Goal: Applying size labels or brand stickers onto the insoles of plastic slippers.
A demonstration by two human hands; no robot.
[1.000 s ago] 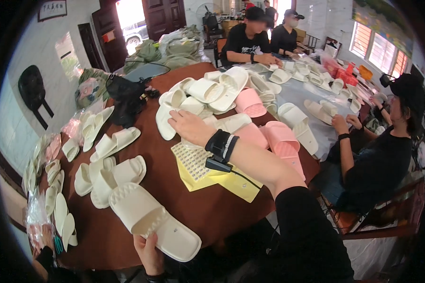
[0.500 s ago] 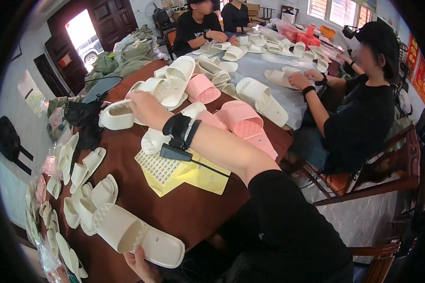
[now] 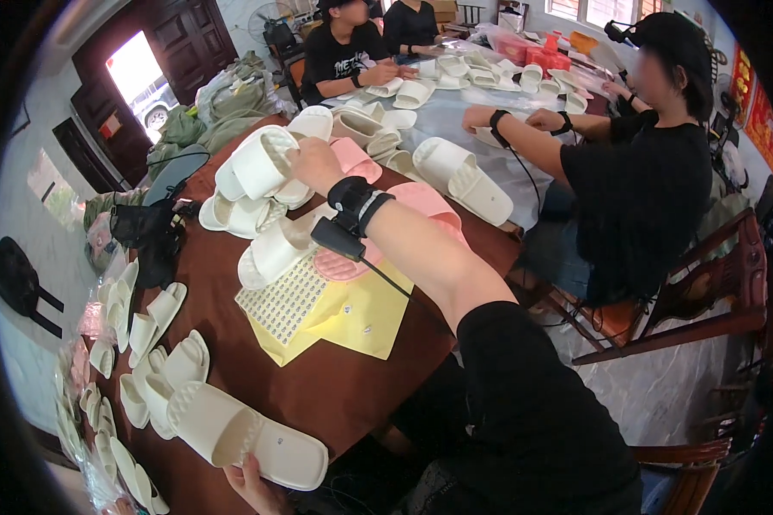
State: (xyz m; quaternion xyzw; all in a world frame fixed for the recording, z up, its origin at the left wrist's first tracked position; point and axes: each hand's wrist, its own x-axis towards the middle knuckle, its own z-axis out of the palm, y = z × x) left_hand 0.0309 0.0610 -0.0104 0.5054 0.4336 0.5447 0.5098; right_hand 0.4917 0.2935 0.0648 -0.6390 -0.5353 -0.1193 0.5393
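At the lower left, my left hand point(image 3: 256, 487) is closed on the edge of a white slipper point(image 3: 295, 453), whose sole bears a small mark and whose broad strap faces the left. My right hand point(image 3: 318, 166) reaches across the table to the slipper pile. Its fingers are closed at the strap opening of another white slipper point(image 3: 261, 165), their tips partly hidden. More white slippers point(image 3: 232, 215) lie under and around that one. Below my right wrist, yellow sticker sheets point(image 3: 322, 311) lie on the brown table, partly under a white slipper point(image 3: 270, 253) and a pink one point(image 3: 345, 262).
Pairs of white slippers point(image 3: 157, 319) line the table's left side. A pink slipper point(image 3: 427, 209) and a white slipper point(image 3: 465, 180) lie right of my forearm. A co-worker point(image 3: 644, 163) sits at the right; others sit at the far side. A wooden chair point(image 3: 678, 318) stands at the right.
My right hand has moved right and slightly up, from a white slipper at the pile's left end to one higher on it. My left hand still holds its slipper, almost unmoved.
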